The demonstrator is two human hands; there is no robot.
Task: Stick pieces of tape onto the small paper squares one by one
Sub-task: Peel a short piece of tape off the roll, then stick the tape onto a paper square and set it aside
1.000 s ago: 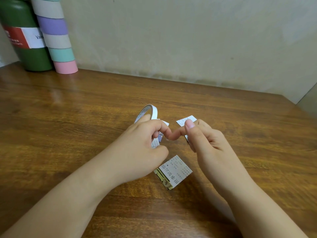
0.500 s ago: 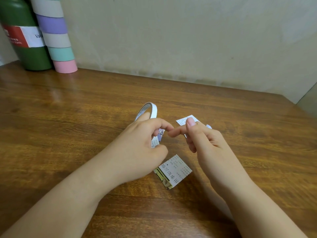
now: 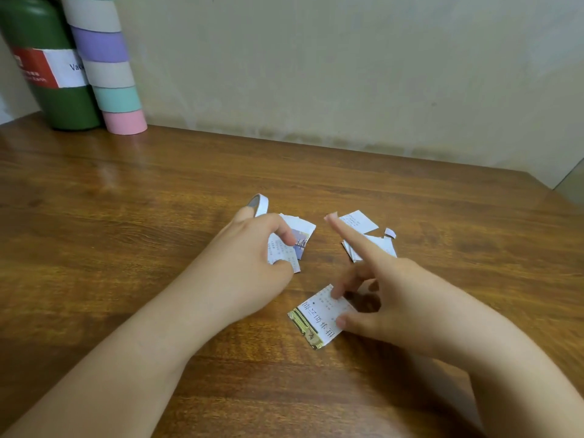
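My left hand (image 3: 249,257) grips a thin white tape roll (image 3: 261,203), which stands on edge above my knuckles. Under its fingertips lie printed paper squares (image 3: 301,238) on the wooden table (image 3: 158,216). My right hand (image 3: 392,298) is lower and to the right. Its thumb and middle finger pinch the near printed paper square (image 3: 319,317), which has a gold and black edge. Its index finger points straight out toward the far side. More paper squares (image 3: 358,221) and a small pile (image 3: 380,245) lie beyond that finger, next to a tiny white scrap (image 3: 390,233).
A green bottle (image 3: 47,90) with a red and white label and a stack of pastel tape rolls (image 3: 110,74) stand at the back left against the wall. The table's right edge (image 3: 556,191) cuts in at the far right.
My hands, fingertip to fingertip at the tape roll before, have parted. My right hand dropped toward me onto the near printed square, its index finger now stretched out. The left hand has barely moved.
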